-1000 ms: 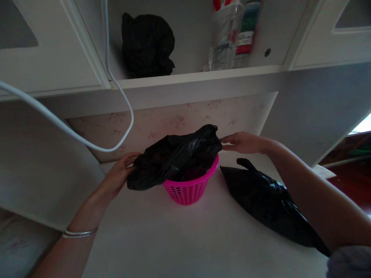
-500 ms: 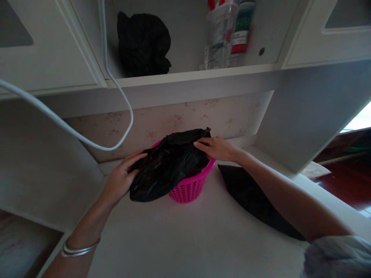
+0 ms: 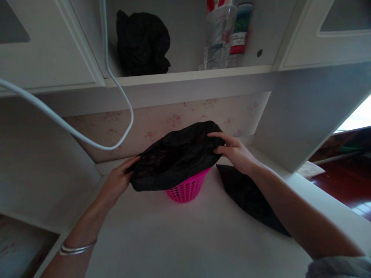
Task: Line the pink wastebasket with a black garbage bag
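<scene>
Both hands pinch a black plastic bag (image 3: 176, 154), stretching its mouth over the pink basket (image 3: 188, 189) at desk centre: left hand (image 3: 117, 181) at nine o'clock, right hand (image 3: 236, 150) at three. Beyond the right hand, at four o'clock, a second black bag (image 3: 249, 197) lies flat.

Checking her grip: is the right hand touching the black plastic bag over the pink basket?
Touching. The head view shows the right hand with fingers pinching the black plastic bag above the pink basket.
</scene>
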A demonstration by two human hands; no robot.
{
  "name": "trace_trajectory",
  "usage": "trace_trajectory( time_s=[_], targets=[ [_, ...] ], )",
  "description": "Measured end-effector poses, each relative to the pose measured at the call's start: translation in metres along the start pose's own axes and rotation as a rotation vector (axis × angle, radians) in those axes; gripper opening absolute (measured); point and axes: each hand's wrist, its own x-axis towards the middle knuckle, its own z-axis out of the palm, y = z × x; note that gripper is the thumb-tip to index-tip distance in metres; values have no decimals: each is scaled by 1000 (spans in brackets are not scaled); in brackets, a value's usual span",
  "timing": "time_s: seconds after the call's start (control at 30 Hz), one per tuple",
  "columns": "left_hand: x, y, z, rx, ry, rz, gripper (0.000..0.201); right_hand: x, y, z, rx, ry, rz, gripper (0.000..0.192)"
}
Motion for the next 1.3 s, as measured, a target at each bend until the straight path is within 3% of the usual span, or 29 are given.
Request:
trace_trajectory(
  time_s=[0.17,0.3,0.47,0.57,0.67,0.83,0.93,1.03,1.17,1.3],
  targets=[
    [-4,-13,6,-86,-12,-97,80,-27,9,-5,423,-22,172,102],
    [-6,-21,12,-126,-27,-155,88,-39,32,-5,537,3,251,110],
    [-4,-31,29,-154,-94,-191,87,-39,63,11,585,-28,371,120],
    [-3,-36,35,-217,-140,-193,73,-36,69,18,559,-75,399,109],
    [3,-37,29,-322,-148,-195,55,-27,69,10,564,-65,374,91],
    [32,-25,12,-445,36,-207,38,7,69,-12,528,122,338,68],
    [54,-11,18,-428,37,-217,37,36,68,-9,443,152,357,55],
    [67,2,32,-370,-41,-215,46,58,63,2,370,67,357,38],
    [63,9,37,-310,-105,-209,55,68,58,11,291,7,368,25],
    [39,11,23,-271,-146,-268,47,61,59,9,242,-63,382,18]
  ],
)
